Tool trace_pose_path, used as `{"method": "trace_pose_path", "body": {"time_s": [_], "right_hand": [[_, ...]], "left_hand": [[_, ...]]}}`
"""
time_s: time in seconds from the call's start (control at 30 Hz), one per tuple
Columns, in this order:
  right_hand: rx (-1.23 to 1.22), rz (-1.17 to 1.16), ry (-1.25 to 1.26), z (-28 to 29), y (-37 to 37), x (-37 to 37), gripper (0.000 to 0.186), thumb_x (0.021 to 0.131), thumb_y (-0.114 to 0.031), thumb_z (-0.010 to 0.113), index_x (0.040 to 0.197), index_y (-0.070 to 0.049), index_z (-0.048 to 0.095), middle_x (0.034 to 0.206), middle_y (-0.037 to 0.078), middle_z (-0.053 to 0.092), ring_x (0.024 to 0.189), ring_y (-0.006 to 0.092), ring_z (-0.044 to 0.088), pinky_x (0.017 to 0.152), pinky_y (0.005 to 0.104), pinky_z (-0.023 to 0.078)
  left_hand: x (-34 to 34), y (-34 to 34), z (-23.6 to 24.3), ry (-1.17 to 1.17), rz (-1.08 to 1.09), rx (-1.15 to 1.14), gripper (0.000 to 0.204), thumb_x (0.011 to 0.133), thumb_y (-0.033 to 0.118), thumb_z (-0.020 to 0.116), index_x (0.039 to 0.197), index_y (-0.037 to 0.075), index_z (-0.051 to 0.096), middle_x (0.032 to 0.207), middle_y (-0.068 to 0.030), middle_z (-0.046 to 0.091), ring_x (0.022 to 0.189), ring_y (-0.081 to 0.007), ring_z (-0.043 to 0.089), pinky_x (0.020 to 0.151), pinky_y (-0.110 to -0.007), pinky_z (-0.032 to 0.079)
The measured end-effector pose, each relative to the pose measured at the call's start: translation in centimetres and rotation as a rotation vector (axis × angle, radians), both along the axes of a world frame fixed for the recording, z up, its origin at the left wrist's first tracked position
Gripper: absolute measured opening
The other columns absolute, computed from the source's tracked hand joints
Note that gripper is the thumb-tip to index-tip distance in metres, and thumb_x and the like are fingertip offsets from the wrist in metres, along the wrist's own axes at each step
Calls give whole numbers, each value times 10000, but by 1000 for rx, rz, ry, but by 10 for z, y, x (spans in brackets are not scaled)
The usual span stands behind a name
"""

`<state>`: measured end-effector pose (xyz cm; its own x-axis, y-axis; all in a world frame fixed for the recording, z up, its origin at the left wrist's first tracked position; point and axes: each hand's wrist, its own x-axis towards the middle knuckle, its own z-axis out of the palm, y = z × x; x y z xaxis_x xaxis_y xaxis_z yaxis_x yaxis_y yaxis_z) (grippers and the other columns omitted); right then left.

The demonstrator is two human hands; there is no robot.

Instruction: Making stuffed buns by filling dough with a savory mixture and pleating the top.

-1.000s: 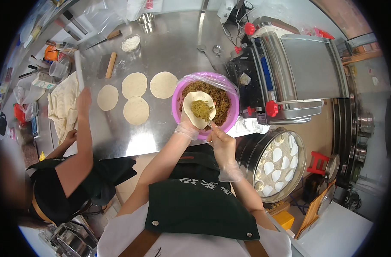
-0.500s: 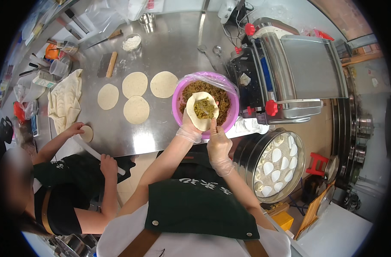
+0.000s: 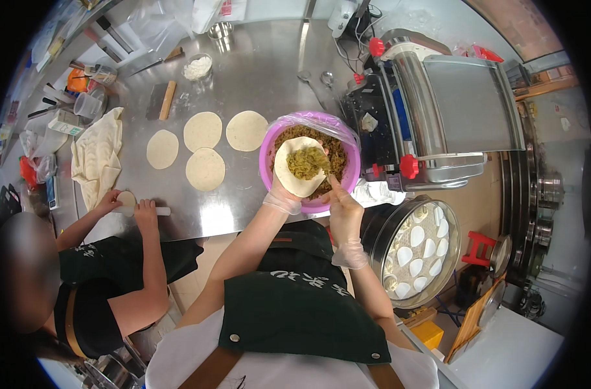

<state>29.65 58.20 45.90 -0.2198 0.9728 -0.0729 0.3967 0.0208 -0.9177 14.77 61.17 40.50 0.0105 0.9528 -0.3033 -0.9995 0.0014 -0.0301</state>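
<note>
Steel worktable point(image 3: 256, 84) runs leftward. Since a second ago, more filling sits on the dough wrapper point(image 3: 294, 170), cupped in gloved left hand point(image 3: 281, 194) over the pink bowl point(image 3: 269, 175); filling step looks nearly done. Right hand point(image 3: 345, 217) pinches a thin spreader. Four rolled wrappers point(image 3: 205, 168) lie flat; co-worker rolls a fifth

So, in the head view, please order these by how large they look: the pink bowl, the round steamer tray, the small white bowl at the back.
1. Steamer tray, the largest.
2. Pink bowl, somewhat smaller.
3. Small white bowl, by far the smallest; it stands farther from the camera, so its true size is unsure.
</note>
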Motion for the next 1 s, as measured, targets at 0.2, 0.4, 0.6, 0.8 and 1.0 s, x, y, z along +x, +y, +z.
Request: {"method": "trace_pose_path", "body": {"time_s": [0.2, 0.4, 0.6, 0.8, 1.0], "right_hand": [[71, -112, 98, -8, 16, 4, 398, 911, 64, 511, 1299, -3, 568, 762, 42, 628, 716, 121, 590, 720, 242, 490], [418, 236, -869, -95, 27, 7, 393, 792, -37, 568, 1175, -100, 633, 755, 116, 628, 592, 310, 646, 497, 407, 516], [472, 274, -908, -118, 42, -36, 342, 792, -70, 574, 1128, -78, 639, 731, 104, 608, 554, 286, 652, 489, 401, 537], [314, 372, -792, -117, 32, -42, 406, 796, -41, 536, 1177, -122, 651, 770, 121, 641, 658, 333, 661, 580, 455, 543], [222, 461, -819, -117, 17, -48, 170, 869, -98, 508, 953, -70, 653, 821, 168, 657, 742, 366, 674, 640, 459, 557]], "left_hand": [[-23, -4, -24, 102, 52, 23, 428, 984, 341, 407, 1221, 11, 542, 1187, -160, 621, 1098, -314, 597, 940, -437, 509], [-67, -38, -28, 70, 89, 194, 483, 970, 397, 435, 1249, 20, 549, 1194, -185, 618, 1136, -328, 584, 966, -460, 504], [-70, -69, -43, 1, 172, 127, 403, 978, 371, 422, 1158, 45, 579, 1157, -154, 628, 1079, -333, 596, 936, -474, 492], [-65, -95, -48, 104, 191, -80, 380, 980, 353, 422, 1159, 57, 580, 1163, -139, 628, 1086, -333, 592, 941, -471, 490], [-61, -99, -50, 59, 206, -144, 308, 972, 332, 447, 1100, 94, 595, 1093, -90, 643, 1041, -280, 604, 914, -457, 491]]}}
